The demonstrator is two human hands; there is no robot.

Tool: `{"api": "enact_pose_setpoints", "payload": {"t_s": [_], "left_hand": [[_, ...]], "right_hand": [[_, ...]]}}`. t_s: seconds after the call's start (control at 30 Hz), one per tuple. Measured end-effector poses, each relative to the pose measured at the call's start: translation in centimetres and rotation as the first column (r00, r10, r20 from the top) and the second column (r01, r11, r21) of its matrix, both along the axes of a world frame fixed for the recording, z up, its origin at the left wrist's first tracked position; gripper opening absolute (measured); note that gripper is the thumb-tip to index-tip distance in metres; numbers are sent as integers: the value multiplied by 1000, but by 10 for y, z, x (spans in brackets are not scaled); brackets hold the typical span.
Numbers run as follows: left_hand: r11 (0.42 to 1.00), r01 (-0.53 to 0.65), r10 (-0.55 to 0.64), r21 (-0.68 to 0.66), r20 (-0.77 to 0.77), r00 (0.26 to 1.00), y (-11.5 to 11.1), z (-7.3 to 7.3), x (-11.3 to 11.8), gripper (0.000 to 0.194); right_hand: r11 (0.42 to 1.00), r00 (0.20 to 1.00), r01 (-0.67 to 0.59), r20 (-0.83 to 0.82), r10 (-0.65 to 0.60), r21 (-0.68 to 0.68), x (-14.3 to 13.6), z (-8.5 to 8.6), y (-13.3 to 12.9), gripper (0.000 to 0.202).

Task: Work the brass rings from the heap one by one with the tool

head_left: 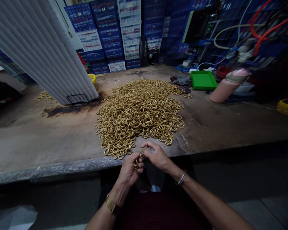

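Observation:
A large pile of brass-coloured rings (144, 108) is heaped on the worktable (69, 140) in front of me. At the table's front edge my left hand (129, 167) is closed around several of these rings, which show between its fingers. My right hand (158, 157) meets it from the right, thumb and index finger pinched together. Something thin and pale runs between the two hands' fingertips; whether it is a wire or the rim of a ring, I cannot tell.
A tall ribbed grey panel (45, 48) leans on a black wire stand (77, 99) at the left. Behind it is a yellow container (92, 80). To the right are a green tray (203, 80), a pink cylinder (224, 88) and dark cloths (181, 80). Stacked crates (109, 32) line the back.

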State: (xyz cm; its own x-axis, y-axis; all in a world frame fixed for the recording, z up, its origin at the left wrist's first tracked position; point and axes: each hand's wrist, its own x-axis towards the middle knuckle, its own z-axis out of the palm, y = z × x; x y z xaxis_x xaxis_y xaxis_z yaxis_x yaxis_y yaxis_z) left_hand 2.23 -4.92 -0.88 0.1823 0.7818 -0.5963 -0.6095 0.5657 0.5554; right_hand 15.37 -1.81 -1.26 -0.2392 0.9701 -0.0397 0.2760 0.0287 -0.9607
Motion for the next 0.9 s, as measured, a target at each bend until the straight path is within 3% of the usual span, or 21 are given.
{"api": "enact_pose_setpoints", "payload": {"t_s": [0.23,0.73,0.9], "left_hand": [[991,29,-12,-133,127,992,-1,2,6,20],[987,93,-76,131,-132,988,-12,3,10,39],[986,92,-82,138,-78,994,-10,4,9,34]], "right_hand": [[997,997,-72,4,72,41,2,2,-3,15],[963,987,1,-152,-44,-271,3,6,-2,27],[971,990,4,-137,-38,-238,1,8,-3,24]]}}
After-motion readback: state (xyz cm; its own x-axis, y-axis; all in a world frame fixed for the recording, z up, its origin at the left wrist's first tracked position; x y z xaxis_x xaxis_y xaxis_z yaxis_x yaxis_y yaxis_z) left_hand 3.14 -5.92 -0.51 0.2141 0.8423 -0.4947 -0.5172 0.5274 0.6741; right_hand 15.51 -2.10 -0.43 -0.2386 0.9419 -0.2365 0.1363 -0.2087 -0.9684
